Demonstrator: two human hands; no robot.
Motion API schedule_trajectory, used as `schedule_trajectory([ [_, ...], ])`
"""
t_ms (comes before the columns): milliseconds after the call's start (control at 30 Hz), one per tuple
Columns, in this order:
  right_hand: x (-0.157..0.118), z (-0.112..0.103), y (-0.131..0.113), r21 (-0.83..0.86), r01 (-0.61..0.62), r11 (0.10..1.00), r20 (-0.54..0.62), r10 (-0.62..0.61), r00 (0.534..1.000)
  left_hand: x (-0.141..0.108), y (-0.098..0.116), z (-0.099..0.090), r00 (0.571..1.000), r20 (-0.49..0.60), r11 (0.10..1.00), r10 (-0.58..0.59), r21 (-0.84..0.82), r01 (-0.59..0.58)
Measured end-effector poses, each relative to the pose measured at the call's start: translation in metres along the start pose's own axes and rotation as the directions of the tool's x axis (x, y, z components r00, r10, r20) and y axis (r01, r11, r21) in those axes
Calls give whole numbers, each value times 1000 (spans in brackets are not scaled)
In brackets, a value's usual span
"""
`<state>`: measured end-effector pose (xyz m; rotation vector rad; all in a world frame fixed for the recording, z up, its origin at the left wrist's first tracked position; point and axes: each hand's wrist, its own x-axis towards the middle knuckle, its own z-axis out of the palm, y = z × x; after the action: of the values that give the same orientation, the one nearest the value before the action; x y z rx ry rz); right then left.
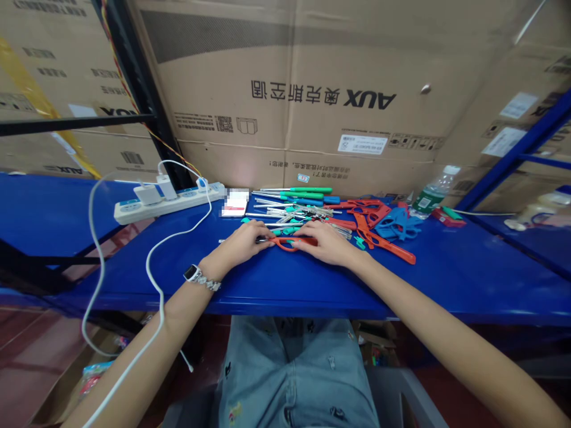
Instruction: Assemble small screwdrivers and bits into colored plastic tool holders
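Note:
Between my hands, just above the blue tabletop, lies an orange plastic piece point(285, 242) with a loop and a metal rod toward its left end. My left hand point(247, 242) pinches the rod end with its fingertips. Around the orange body on the other side, my right hand point(322, 241) is closed. Behind them is a pile of metal rods point(279, 209) with green parts. Several orange-red plastic pieces point(375, 229) and blue plastic pieces point(398, 224) lie to the right of the pile.
A white power strip point(169, 202) with plugs and a long white cable point(154, 279) sits at the left. A white card point(235, 203) lies behind my left hand. At the back right stands a bottle point(432, 193). Large cardboard boxes point(312, 59) rise behind the blue table point(285, 291).

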<state>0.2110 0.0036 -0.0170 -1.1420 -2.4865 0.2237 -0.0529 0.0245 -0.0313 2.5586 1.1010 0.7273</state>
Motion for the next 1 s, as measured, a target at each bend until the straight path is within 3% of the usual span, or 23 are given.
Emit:
schedule_trajectory([
  [100,-1,7,-3,-70,-3,998,-9,2,1000,5,0,-4,999,52,999,-1,-38,3],
  [267,3,19,-10,-161,-115,980,-34,110,993,13,-3,-10,989,145,996,-27,-80,39],
  [400,5,17,-15,-233,-119,965,-6,121,993,12,-3,-11,985,173,999,19,-40,-12],
  [633,5,15,-22,-370,-113,922,36,136,990,22,1,-10,982,188,999,10,35,-17],
  [1000,5,13,-27,-462,-199,864,-6,222,975,14,7,-7,991,133,982,-14,-187,39],
])
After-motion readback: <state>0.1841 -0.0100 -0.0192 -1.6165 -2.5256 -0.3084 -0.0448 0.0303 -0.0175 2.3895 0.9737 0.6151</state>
